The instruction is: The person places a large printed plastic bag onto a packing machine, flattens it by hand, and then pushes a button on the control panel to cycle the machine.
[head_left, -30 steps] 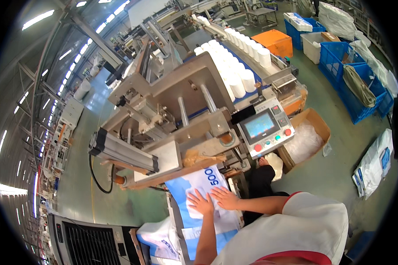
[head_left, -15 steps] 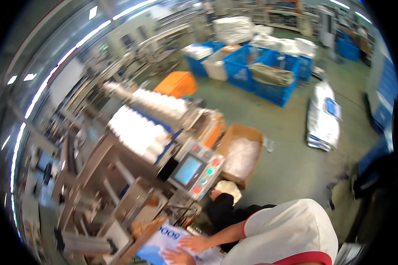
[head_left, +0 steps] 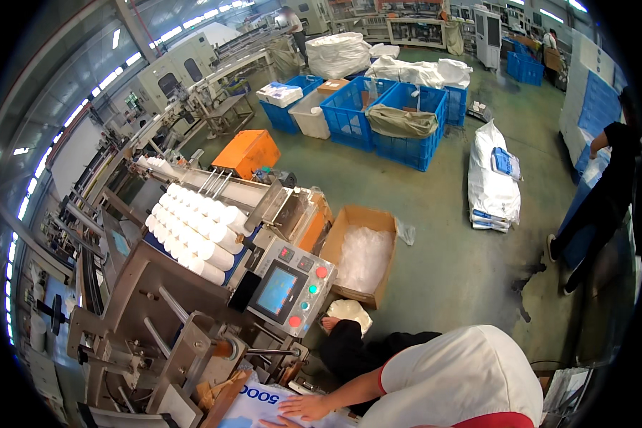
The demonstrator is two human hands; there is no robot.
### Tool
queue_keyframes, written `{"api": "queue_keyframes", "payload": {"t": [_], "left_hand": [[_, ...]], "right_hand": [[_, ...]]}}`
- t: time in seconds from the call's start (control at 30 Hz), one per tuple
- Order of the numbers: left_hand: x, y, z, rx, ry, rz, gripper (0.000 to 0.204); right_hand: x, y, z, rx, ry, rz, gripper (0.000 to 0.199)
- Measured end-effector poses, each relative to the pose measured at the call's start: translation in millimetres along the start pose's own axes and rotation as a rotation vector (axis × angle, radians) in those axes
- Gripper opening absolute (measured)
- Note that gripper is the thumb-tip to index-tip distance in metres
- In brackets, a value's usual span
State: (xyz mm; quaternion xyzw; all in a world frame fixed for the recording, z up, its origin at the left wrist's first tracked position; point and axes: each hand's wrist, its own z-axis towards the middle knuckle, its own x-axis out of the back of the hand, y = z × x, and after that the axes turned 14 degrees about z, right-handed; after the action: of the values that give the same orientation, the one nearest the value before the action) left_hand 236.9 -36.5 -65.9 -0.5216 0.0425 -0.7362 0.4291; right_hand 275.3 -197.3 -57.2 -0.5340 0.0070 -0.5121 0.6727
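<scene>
A white and blue printed plastic sheet or bag (head_left: 246, 411) lies at the lower edge, beside a brown cardboard edge. My right hand (head_left: 303, 407) rests flat on it with fingers spread; the forearm comes from a white sleeve with red trim. Just below, my left hand (head_left: 279, 424) touches the same plastic, its fingers stretched out and most of it cut off by the picture's edge. Nothing shows gripped in either hand. Above them is a machine's control panel (head_left: 281, 289) with a screen and red and green buttons. White rolls (head_left: 196, 232) lie in rows on the machine behind it.
A cardboard box (head_left: 363, 250) with clear plastic stands beyond the panel. Further off are blue crates (head_left: 410, 128), an orange bin (head_left: 246, 153) and stacked white sacks (head_left: 493, 178) on the floor. A person in black (head_left: 599, 185) stands at the right. Metal machine parts (head_left: 185, 357) crowd the left.
My view has turned, and the surroundings sit further left. More of the person in black shows at the right. Both hands stay on the plastic; my left hand sits lower, more cut off.
</scene>
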Motion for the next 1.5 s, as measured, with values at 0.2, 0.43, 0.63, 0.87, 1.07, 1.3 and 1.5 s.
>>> {"api": "queue_keyframes", "payload": {"t": [0.2,0.43,0.63,0.87,1.07,1.3,1.5], "left_hand": [[14.0,-0.1,2.6,0.007,-0.059,-0.082,0.067],[-3.9,2.9,1.2,-0.020,-0.046,-0.026,0.067],[4.9,-2.1,-1.2,-0.035,0.022,0.010,0.068],[41.9,-5.7,21.0,0.036,-0.498,-0.344,0.069],[33.0,-8.1,16.2,0.055,-0.454,-0.445,0.072],[38.0,-7.4,17.2,0.062,-0.467,-0.464,0.072],[32.6,-8.4,15.3,0.055,-0.406,-0.518,0.071]], "right_hand": [[0.2,1.6,-1.8,-0.007,0.009,0.002,0.059],[3.3,0.0,0.1,-0.013,-0.008,0.003,0.060],[9.9,-12.7,3.3,-0.089,-0.113,-0.001,0.062],[4.0,-3.2,-0.6,-0.081,0.000,-0.138,0.062],[7.0,-7.3,1.2,-0.074,-0.022,-0.170,0.057],[16.9,-17.7,5.8,-0.146,-0.141,-0.252,0.057],[20.6,-22.4,7.2,-0.147,-0.118,-0.263,0.057]]}}
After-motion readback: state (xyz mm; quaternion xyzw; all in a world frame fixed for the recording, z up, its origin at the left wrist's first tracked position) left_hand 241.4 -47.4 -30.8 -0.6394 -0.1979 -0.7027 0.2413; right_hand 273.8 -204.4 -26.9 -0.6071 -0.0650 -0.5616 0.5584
